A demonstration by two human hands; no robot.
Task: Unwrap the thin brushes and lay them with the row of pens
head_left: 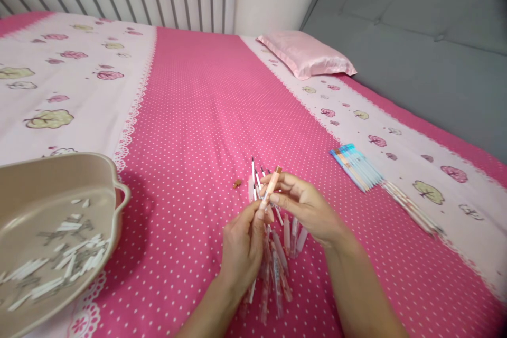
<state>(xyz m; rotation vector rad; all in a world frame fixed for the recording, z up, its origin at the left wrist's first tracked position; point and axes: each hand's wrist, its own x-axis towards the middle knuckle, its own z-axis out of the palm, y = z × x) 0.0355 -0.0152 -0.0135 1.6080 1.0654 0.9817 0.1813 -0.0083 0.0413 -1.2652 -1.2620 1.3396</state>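
A peach-coloured pen [271,188] with a brown end is held tilted between my two hands, above a pile on the bed. My left hand [244,240] pinches its lower end between thumb and fingers. Higher up, the thumb and fingers of my right hand [303,203] close on the same pen. Beneath and around my hands lie several translucent pink pen barrels [276,269] and thin white pen refills [253,174] with dark tips. Part of this pile is hidden by my hands. A small brown piece [236,184] rests on the cover just left of the refills.
At the left stands a beige basin [119,198] holding many small white pieces. To the right lie a row of blue pens [356,166] and a few whitish pens [412,206]. A pink pillow [307,55] sits by the grey headboard [404,37] on the pink dotted bedspread [206,111].
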